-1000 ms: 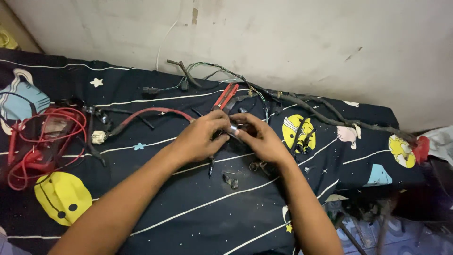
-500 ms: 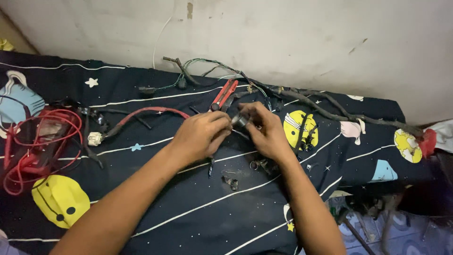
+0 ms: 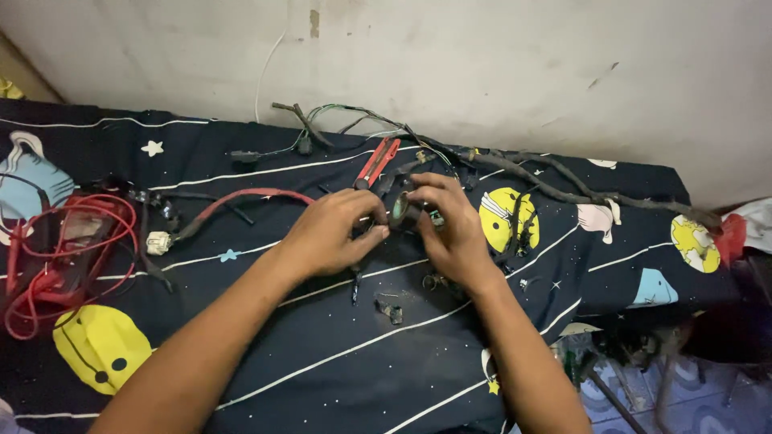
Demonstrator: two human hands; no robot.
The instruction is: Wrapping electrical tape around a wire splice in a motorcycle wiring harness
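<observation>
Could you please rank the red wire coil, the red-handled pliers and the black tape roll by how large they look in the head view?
1. Red wire coil, clearly largest.
2. Red-handled pliers.
3. Black tape roll, smallest, though the hands partly hide it.

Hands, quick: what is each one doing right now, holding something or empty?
Left hand: fingers curled, pinching at the tape roll.
Right hand: closed around the same dark tape roll, holding it.
</observation>
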